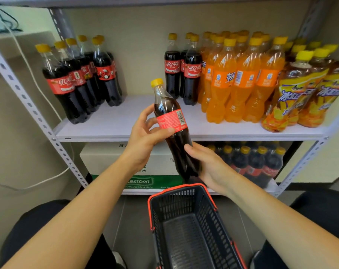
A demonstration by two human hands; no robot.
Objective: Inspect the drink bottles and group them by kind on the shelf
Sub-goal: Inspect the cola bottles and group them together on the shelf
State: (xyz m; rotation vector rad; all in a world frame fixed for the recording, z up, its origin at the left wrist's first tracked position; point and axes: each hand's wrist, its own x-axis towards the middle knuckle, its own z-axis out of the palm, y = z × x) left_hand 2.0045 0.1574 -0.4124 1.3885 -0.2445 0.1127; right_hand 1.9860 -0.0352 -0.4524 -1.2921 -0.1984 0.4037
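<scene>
A cola bottle (172, 121) with a yellow cap and red label is held tilted in front of the shelf (116, 131), label back and barcode facing me. My left hand (145, 134) grips it at the label, thumb across the front. My right hand (209, 166) cups its base from the right. On the shelf stand several cola bottles (77, 82) at the left, three more cola bottles (184, 72) at the middle, several orange soda bottles (240, 78) beside them, and iced tea bottles (304, 88) at the far right.
A black basket (186, 228) with a red rim sits on the floor below my hands, nothing in it. The lower shelf holds a water carton (110, 158) and a pack of cola bottles (256, 164). Grey perforated uprights (28, 100) frame the shelf. A white cable (38, 88) hangs at the left.
</scene>
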